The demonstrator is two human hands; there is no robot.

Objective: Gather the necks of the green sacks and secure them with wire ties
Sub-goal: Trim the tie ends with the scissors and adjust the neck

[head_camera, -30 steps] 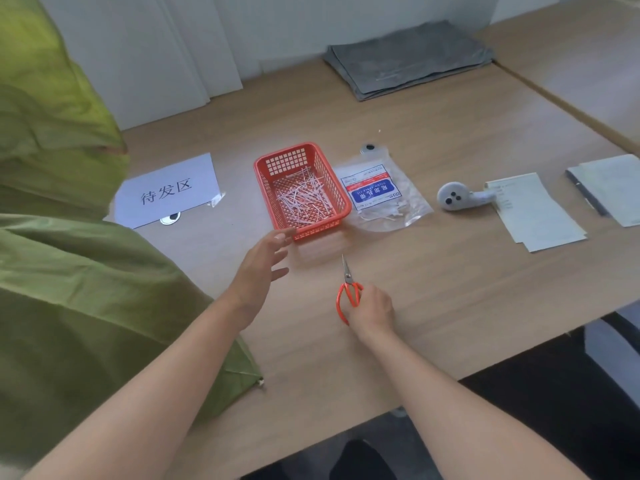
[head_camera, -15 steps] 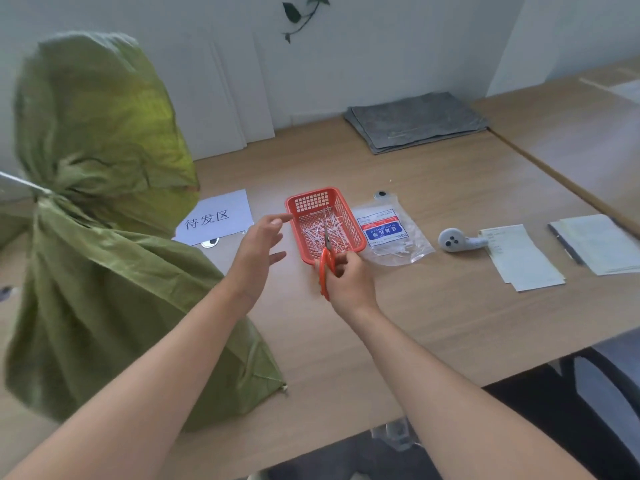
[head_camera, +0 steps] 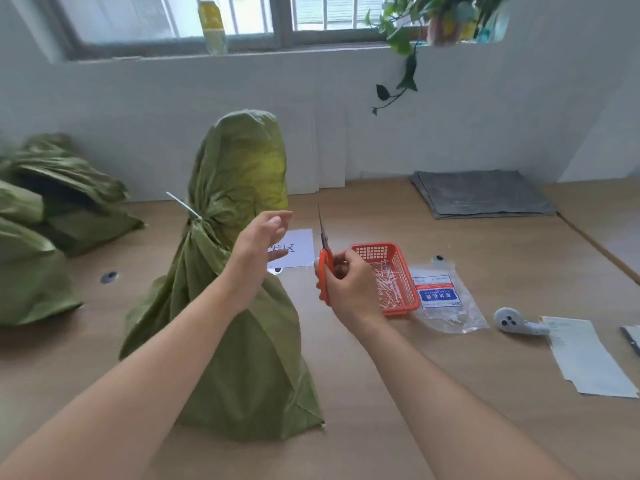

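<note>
On the near left of the wooden table (head_camera: 450, 403) a green sack (head_camera: 242, 348) stands upright, wrinkled and flaring wide at its base. In front of it the left hand (head_camera: 258, 244) hovers with relaxed, spread fingers, holding nothing. Just to the right, the right hand (head_camera: 349, 289) grips orange-handled scissors (head_camera: 325, 251), blades pointing up. The sack's neck is cinched by a white tie (head_camera: 183, 206), whose tail juts up-left, and the top puffs above it. More green sacks (head_camera: 52, 220) lie at the far left.

Sack (head_camera: 239, 334) left of basket (head_camera: 398, 271); ties (head_camera: 386, 287) in basket; packet (head_camera: 446, 303) right.
</note>
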